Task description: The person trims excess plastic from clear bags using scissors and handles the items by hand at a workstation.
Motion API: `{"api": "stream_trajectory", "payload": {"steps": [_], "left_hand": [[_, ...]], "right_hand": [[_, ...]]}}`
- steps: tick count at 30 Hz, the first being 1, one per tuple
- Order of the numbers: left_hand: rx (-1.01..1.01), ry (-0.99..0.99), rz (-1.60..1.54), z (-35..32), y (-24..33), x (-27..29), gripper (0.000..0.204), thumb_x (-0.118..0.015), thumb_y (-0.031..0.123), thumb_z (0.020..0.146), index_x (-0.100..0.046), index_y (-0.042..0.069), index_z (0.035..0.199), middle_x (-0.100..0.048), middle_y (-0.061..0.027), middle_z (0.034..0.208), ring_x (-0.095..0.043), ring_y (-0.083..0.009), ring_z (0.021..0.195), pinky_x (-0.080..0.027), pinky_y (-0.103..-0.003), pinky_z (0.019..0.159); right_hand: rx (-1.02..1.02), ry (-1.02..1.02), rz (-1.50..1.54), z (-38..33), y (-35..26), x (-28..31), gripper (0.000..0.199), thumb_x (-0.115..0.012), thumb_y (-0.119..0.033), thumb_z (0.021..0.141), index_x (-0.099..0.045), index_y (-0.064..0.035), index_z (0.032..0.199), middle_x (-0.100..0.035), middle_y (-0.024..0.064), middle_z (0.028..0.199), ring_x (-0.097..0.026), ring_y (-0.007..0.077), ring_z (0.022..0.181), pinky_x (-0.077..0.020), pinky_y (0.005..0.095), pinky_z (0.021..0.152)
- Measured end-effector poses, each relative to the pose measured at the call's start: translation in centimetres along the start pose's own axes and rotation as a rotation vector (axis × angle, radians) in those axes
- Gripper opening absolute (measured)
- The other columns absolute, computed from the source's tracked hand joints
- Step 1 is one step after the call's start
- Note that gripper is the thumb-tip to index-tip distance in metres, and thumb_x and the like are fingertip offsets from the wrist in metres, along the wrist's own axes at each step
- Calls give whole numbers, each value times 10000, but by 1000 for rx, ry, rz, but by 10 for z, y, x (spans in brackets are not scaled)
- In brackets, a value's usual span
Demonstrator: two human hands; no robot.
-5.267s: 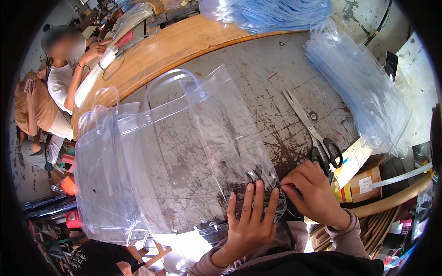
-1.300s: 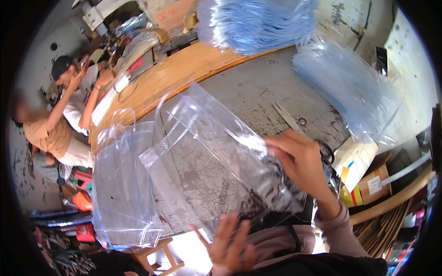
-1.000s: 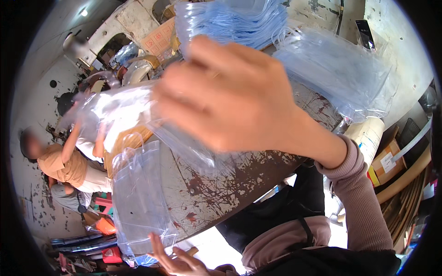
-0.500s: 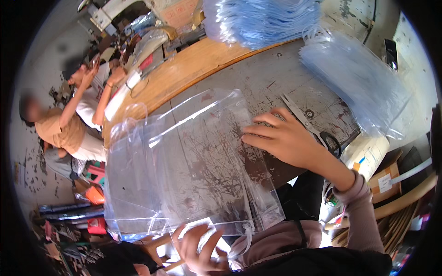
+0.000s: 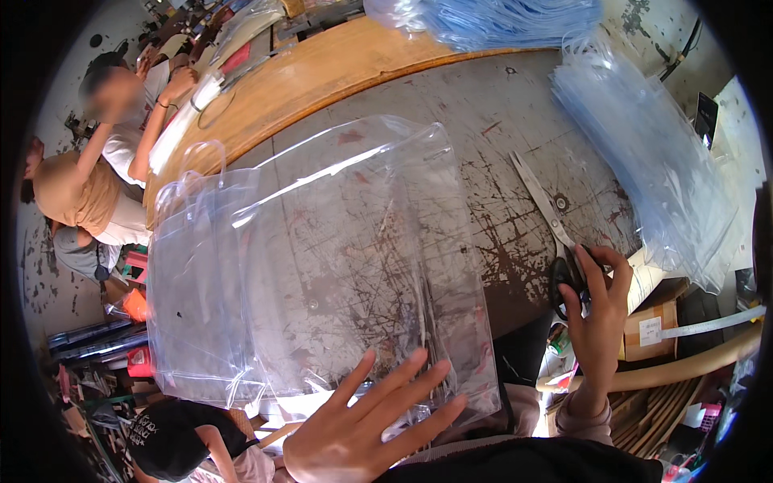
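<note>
1. Scratched grey worktable point(image 5: 483, 137), wooden strip along its far edge; everything below is placed relative to the top clear plastic bag point(image 5: 354, 266) lying flat mid-table.
2. Under it and offset to its left: a stack of matching clear bags point(image 5: 193, 306), handle loops showing at the far end.
3. Left hand point(image 5: 362, 427): open, fingers spread, palm flat on the near edge of the top bag, pinning it. Gripping nothing.
4. Right hand point(image 5: 596, 314): to the right of the bag, at the table's near edge, fingers curling onto the black handles of the scissors point(image 5: 551, 233). Blades point away across the table. Can't tell whether the fingers are through the loops or only resting on them; the view is warped there.
5. Further right of the bag: a heap of bluish plastic sheets point(image 5: 652, 153); another heap point(image 5: 499, 16) beyond it at the far edge.
6. Step in hand, my read: bag laid and held, tool being fetched.
7. Next move needs a proper grip on the scissors, a lift clear of the table, and the left palm holding the slippery film flat.
8. Other people point(image 5: 105, 161) work beyond the bag's far-left side, not involved.
</note>
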State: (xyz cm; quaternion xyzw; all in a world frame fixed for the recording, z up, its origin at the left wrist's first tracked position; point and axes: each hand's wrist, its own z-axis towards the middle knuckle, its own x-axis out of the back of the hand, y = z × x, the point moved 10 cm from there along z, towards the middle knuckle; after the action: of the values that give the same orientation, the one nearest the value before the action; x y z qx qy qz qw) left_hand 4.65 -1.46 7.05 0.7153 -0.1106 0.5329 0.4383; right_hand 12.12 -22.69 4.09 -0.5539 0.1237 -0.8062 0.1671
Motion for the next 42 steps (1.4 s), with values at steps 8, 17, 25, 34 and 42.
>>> {"api": "stream_trajectory", "payload": {"steps": [8, 17, 25, 34, 42], "left_hand": [[-103, -233, -332, 1, -17, -23, 796, -639, 548, 753, -416, 99, 1371, -225, -314, 1439, -174, -452, 1365, -236, -577, 1049], [248, 158, 29, 51, -38, -14, 792, -633, 447, 768, -362, 33, 1386, -183, -348, 1435, -184, -514, 1335, -238, -545, 1062], [289, 223, 261, 91, -33, -46, 674, -527, 446, 839, -386, 67, 1378, -252, -264, 1453, -279, -407, 1338, -244, -535, 1048], [436, 111, 378, 67, -37, -36, 648, -551, 368, 819, -416, 22, 1350, -309, -216, 1445, -293, -364, 1345, -230, -531, 1063], [332, 188, 119, 75, -15, -46, 861, -642, 469, 717, -389, -103, 1308, -302, -332, 1395, -277, -484, 1312, -208, -601, 1047]], "right_hand": [[-101, -31, 105, -1, 3, -4, 439, -677, -13, 742, -576, -54, 1167, -449, 151, 1051, -500, 303, 937, -433, 359, 806], [-130, -13, 33, -5, 4, -3, 438, -692, -48, 740, -577, -58, 1162, -468, 157, 1017, -504, 325, 928, -427, 384, 805], [-190, -49, 62, -12, 8, 2, 485, -705, -83, 733, -554, -64, 1194, -489, 155, 1006, -516, 326, 906, -432, 391, 767], [-218, -125, 128, -18, 20, 9, 562, -682, -27, 703, -520, -39, 1241, -547, 134, 852, -563, 279, 698, -463, 353, 620], [-183, -117, 245, -23, 21, 8, 566, -612, 33, 719, -502, -32, 1270, -560, 166, 869, -579, 282, 710, -476, 319, 668]]}}
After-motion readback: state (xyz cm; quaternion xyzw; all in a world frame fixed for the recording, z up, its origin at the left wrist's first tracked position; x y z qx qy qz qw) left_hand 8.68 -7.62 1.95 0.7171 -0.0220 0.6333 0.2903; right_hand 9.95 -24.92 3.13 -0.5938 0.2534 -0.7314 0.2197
